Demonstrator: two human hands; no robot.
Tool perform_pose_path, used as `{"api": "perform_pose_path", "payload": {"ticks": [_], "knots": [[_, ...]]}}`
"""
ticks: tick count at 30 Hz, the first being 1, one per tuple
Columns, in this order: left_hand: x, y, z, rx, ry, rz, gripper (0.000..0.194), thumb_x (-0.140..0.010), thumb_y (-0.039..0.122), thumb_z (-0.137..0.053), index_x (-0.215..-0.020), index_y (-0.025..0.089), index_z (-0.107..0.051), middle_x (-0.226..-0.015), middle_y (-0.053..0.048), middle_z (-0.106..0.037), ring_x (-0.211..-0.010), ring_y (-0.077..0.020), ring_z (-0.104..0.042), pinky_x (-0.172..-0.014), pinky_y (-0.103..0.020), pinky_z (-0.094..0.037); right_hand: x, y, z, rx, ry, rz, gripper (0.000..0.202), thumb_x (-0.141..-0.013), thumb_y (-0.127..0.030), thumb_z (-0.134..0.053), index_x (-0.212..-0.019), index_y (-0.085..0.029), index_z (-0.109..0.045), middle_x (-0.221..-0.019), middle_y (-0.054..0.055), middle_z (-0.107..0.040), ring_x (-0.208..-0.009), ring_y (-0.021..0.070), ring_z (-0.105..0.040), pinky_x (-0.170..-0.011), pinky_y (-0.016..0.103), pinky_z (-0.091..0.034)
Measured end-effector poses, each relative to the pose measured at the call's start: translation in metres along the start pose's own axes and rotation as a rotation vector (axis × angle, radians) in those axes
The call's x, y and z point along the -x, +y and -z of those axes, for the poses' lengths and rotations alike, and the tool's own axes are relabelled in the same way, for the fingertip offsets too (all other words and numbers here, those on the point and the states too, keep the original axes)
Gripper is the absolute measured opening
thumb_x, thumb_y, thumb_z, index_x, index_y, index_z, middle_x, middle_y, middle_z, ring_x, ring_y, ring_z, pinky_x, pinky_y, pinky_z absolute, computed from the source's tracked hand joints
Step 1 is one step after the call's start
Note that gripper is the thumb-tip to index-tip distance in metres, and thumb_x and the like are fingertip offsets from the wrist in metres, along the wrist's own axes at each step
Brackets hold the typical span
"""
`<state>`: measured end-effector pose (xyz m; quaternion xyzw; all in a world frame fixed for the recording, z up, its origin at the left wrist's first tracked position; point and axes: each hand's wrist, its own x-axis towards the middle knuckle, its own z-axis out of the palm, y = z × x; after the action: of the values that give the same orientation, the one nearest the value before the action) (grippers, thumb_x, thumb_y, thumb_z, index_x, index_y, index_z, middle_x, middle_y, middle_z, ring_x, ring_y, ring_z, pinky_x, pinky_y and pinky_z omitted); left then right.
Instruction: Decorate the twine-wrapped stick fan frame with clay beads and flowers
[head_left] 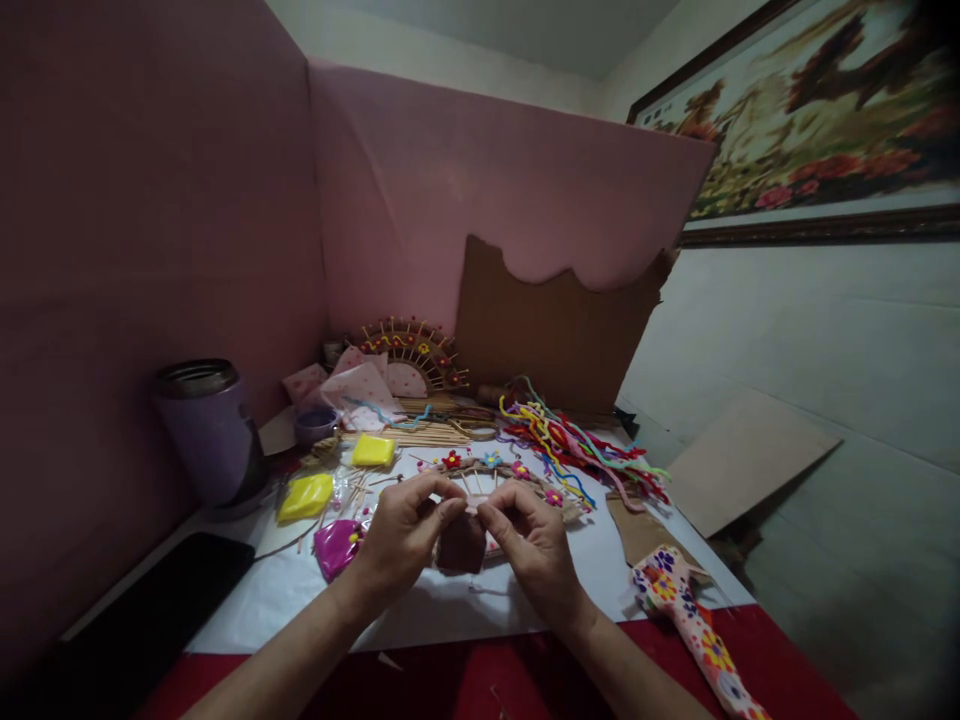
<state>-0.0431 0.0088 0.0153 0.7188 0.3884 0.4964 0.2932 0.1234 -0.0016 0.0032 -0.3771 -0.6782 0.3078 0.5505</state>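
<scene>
My left hand (pixel 401 540) and my right hand (pixel 536 550) meet over the middle of the table, thumbs and forefingers pinched. Something small and pale is between the fingertips, too small to make out. Just below them shows a dark brown piece (pixel 460 545), partly covered by the fingers. Behind my hands lies a curved craft piece with thin sticks, set with a red flower (pixel 451 460), a blue flower (pixel 492 459) and pink flowers (pixel 553 497). Near my left wrist is a packet of magenta clay-like material (pixel 337 548).
Yellow packets (pixel 306 497), a purple tumbler (pixel 212 435) and a black phone-like slab (pixel 169 590) lie left. Bundled colourful pipe cleaners (pixel 577 445) are behind on the right. A decorated fan shape (pixel 420 350) and torn cardboard (pixel 547 330) stand behind; a flower-patterned handle-like object (pixel 697 630) lies right.
</scene>
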Motion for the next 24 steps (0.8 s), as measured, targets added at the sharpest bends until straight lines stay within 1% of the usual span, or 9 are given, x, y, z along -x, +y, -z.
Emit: {"api": "perform_pose_path", "payload": {"ticks": [6,8,13,15,17,19,20,22,24], "knots": [[0.0,-0.003,0.001,0.069,0.016,0.062,0.02,-0.08,0.029,-0.057,-0.065,0.016,-0.062,-0.058,-0.001,-0.06,-0.056,-0.0131,-0.054,-0.056,-0.024,-0.042,-0.002,0.001,-0.001,-0.078,0.008,-0.078,0.025,-0.081,-0.035,-0.06,-0.065,-0.017,-0.057,-0.064,-0.001,-0.052,-0.061,0.012,-0.048,-0.059,0.024,-0.038],[-0.002,-0.003,0.005,0.018,0.116,0.036,0.019,-0.078,0.027,-0.058,-0.063,0.016,-0.062,-0.058,0.0,-0.059,-0.055,-0.0125,-0.054,-0.055,-0.023,-0.041,-0.002,0.005,-0.002,-0.095,0.022,-0.125,0.022,-0.083,-0.036,-0.058,-0.072,-0.017,-0.058,-0.064,-0.002,-0.051,-0.06,0.011,-0.046,-0.058,0.023,-0.038],[-0.018,-0.013,0.034,-0.179,0.536,-0.099,0.013,-0.076,0.025,-0.061,-0.07,0.018,-0.069,-0.072,-0.001,-0.062,-0.071,-0.0145,-0.058,-0.064,-0.024,-0.043,-0.006,0.016,-0.002,-0.216,0.154,-0.204,0.016,-0.084,-0.033,-0.053,-0.09,-0.018,-0.054,-0.066,-0.004,-0.05,-0.056,0.0086,-0.048,-0.055,0.021,-0.041],[-0.024,-0.024,0.049,-0.245,0.636,-0.022,0.015,-0.075,0.03,-0.062,-0.073,0.018,-0.07,-0.074,-0.002,-0.064,-0.071,-0.0163,-0.06,-0.065,-0.025,-0.044,-0.008,0.017,-0.003,-0.301,0.145,-0.243,0.017,-0.082,-0.034,-0.055,-0.088,-0.018,-0.053,-0.069,-0.003,-0.055,-0.052,0.0083,-0.05,-0.051,0.021,-0.043],[-0.027,-0.034,0.062,-0.335,0.694,0.159,0.021,-0.075,0.034,-0.06,-0.081,0.017,-0.071,-0.077,-0.005,-0.068,-0.071,-0.0195,-0.063,-0.063,-0.028,-0.045,-0.009,0.015,-0.002,-0.373,0.113,-0.303,0.023,-0.079,-0.038,-0.059,-0.087,-0.017,-0.054,-0.069,-0.001,-0.058,-0.046,0.0082,-0.05,-0.042,0.021,-0.042],[-0.029,-0.039,0.069,-0.57,0.672,0.353,0.029,-0.076,0.036,-0.058,-0.095,0.018,-0.07,-0.085,-0.008,-0.07,-0.077,-0.0244,-0.064,-0.064,-0.031,-0.045,-0.009,0.012,-0.001,-0.392,0.103,-0.364,0.028,-0.075,-0.042,-0.063,-0.083,-0.016,-0.056,-0.063,-0.002,-0.057,-0.04,0.0071,-0.046,-0.034,0.019,-0.036],[-0.029,-0.039,0.069,-0.711,0.642,0.39,0.037,-0.075,0.035,-0.059,-0.107,0.017,-0.066,-0.091,-0.012,-0.07,-0.081,-0.0273,-0.064,-0.065,-0.033,-0.045,-0.009,0.011,-0.001,-0.388,0.114,-0.38,0.03,-0.074,-0.043,-0.065,-0.079,-0.015,-0.057,-0.059,-0.003,-0.055,-0.038,0.0062,-0.044,-0.031,0.018,-0.034],[-0.029,-0.035,0.065,-0.857,0.64,0.349,0.05,-0.076,0.034,-0.057,-0.123,0.015,-0.056,-0.101,-0.015,-0.067,-0.087,-0.0295,-0.063,-0.067,-0.035,-0.045,-0.01,0.009,0.0,-0.379,0.151,-0.374,0.03,-0.07,-0.042,-0.069,-0.077,-0.014,-0.06,-0.055,-0.005,-0.052,-0.037,0.0046,-0.041,-0.031,0.017,-0.032],[-0.027,-0.029,0.053,-0.816,0.614,0.252,0.044,-0.079,0.033,-0.054,-0.119,0.016,-0.057,-0.093,-0.011,-0.068,-0.081,-0.0259,-0.062,-0.067,-0.033,-0.045,-0.01,0.008,0.0,-0.373,0.16,-0.338,0.029,-0.069,-0.038,-0.07,-0.083,-0.014,-0.063,-0.055,-0.005,-0.052,-0.039,0.0046,-0.043,-0.036,0.017,-0.036]]}}
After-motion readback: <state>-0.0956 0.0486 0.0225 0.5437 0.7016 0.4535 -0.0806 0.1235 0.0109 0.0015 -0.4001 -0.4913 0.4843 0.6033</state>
